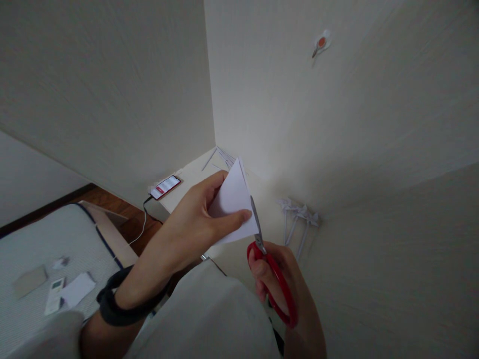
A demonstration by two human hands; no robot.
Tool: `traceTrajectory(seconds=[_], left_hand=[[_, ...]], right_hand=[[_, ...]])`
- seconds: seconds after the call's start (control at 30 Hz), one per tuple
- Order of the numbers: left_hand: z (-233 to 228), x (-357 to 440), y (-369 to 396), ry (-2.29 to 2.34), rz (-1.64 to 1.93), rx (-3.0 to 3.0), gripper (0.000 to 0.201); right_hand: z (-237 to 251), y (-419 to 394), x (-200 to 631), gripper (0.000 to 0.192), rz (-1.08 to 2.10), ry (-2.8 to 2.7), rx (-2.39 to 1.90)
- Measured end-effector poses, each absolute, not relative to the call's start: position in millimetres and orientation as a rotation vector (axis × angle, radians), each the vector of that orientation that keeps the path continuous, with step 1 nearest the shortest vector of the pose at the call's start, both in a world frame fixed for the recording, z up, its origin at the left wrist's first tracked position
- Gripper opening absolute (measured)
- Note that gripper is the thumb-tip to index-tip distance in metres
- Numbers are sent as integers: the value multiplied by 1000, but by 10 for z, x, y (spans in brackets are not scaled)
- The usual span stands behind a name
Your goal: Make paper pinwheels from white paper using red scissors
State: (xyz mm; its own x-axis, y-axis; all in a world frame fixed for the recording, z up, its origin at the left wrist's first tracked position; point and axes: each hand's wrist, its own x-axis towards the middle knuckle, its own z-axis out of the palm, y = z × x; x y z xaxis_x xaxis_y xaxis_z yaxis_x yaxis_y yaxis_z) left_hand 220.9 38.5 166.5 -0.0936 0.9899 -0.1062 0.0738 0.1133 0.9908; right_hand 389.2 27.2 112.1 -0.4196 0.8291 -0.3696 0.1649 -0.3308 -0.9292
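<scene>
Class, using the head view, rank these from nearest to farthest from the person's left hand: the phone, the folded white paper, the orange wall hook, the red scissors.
1. folded white paper, held in the left hand.
2. red scissors, just right, in the right hand.
3. phone, up-left on the table.
4. orange wall hook, high on the right wall.

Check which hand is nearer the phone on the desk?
Left. The left hand, holding folded paper, is just right of the phone; the right hand, gripping scissors, is farther.
</scene>
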Motion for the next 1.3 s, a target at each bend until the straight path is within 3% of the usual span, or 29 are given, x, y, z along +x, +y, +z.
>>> traceTrajectory(seconds=[0.27, 0.63, 0.83, 1.03, 1.3], left_hand=[[1665, 2208, 407, 1415, 1166, 1123, 35], [1727, 2225, 394, 1326, 1087, 1014, 18], [1748, 2244, 395, 1346, 1090, 973, 17], [1739, 2231, 429, 1368, 1045, 994, 13], [1744, 2220, 422, 1337, 1011, 1008, 11]], right_hand=[[1073, 296, 3919, 39, 1848, -1435, -1249], [1012, 315, 3945, 32, 1743, -1534, -1180], [924, 343, 3953, 36, 1649, -1583, -1097], [942, 371, 3927, 52, 1685, -1526, -1018], [998, 362, 3934, 42, 1648, -1583, -1008]])
